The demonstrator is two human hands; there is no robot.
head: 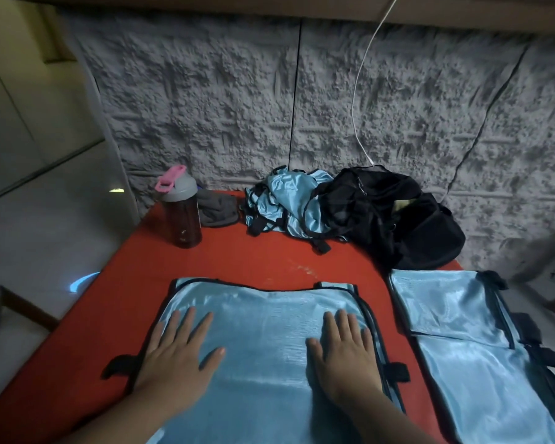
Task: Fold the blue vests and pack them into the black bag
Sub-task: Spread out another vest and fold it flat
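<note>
A shiny blue vest with black trim lies flat on the red table in front of me. My left hand presses flat on its left side, fingers straight. On the vest's right side my right hand lies flat too. A second blue vest lies folded at the table's right edge. At the back, a heap of crumpled blue vests leans against the black bag, which stands by the wall.
A dark bottle with a grey and pink lid stands at the back left, a grey cloth beside it. A white cable hangs down the rough grey wall to the bag. The floor drops away on the left.
</note>
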